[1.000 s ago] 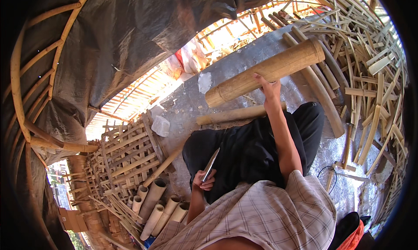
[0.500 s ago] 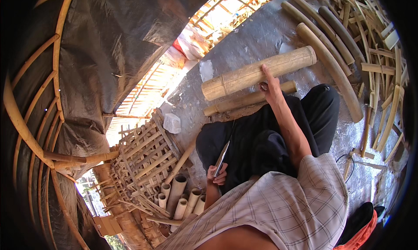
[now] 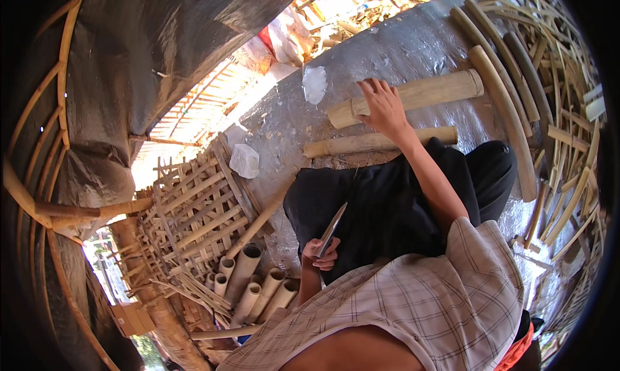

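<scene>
My left hand [image 3: 321, 253] is closed around a knife [image 3: 332, 227] with a narrow pointed blade, held over my left thigh with its tip pointing away from me. In front of my knees a thick bamboo tube [image 3: 439, 92] lies across the floor. Over its left part is my right hand [image 3: 385, 107], fingers apart and reaching past the far side; the hand covers a stretch of the tube, and whether the fingertips touch it I cannot tell. A thinner bamboo pole [image 3: 349, 145] lies nearer, close to my legs.
Several long bamboo pieces [image 3: 500, 106] lie at the right, beside a heap of split strips [image 3: 568, 138]. At the left stand a woven bamboo lattice [image 3: 194, 219] and several upright cut bamboo tubes [image 3: 244, 274]. A pale block [image 3: 244, 161] sits near the lattice.
My right hand has let go of its hold on the thick tube and moved toward the tube's left end, fingers now spread. The view has shifted slightly. The left hand still holds the knife.
</scene>
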Available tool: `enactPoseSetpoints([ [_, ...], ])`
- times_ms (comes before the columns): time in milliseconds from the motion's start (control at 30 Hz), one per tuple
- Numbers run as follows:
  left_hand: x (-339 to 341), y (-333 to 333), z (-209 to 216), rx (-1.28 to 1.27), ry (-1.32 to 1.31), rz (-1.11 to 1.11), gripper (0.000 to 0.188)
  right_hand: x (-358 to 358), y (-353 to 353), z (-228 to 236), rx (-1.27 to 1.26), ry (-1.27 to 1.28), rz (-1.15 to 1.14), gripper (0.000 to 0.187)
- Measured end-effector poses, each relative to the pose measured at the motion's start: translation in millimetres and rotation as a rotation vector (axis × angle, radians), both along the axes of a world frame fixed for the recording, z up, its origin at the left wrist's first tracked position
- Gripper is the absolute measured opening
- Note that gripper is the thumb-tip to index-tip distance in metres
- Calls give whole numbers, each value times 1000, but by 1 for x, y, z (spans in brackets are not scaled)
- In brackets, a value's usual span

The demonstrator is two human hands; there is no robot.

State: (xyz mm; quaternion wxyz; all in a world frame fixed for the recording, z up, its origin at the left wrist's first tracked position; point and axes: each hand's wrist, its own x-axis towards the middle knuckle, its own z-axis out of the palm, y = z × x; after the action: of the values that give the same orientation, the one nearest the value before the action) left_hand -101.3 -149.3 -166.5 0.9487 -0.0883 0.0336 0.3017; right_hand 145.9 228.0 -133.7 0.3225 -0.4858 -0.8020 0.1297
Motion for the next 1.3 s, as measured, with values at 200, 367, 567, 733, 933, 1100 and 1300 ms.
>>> enactPoseSetpoints([
  [200,0,-6,0,8,-12,1,37,-28,25,-75,-43,-487,168,84],
  [367,2,-4,-8,55,-53,-3,38,-25,16,-86,164,-455,144,68],
  [567,1,4,-10,179,34,-46,43,3,3,-37,162,-374,214,66],
  [733,2,5,-14,249,-52,-55,43,12,12,84,109,-182,137,93],
  [933,7,1,-10,336,331,-19,39,35,-3,208,70,363,180,87],
  [1100,35,1,23,408,790,229,28,39,-5,190,-35,673,283,88],
  [1300,68,39,127,577,937,425,25,6,-20,164,18,750,282,91],
])
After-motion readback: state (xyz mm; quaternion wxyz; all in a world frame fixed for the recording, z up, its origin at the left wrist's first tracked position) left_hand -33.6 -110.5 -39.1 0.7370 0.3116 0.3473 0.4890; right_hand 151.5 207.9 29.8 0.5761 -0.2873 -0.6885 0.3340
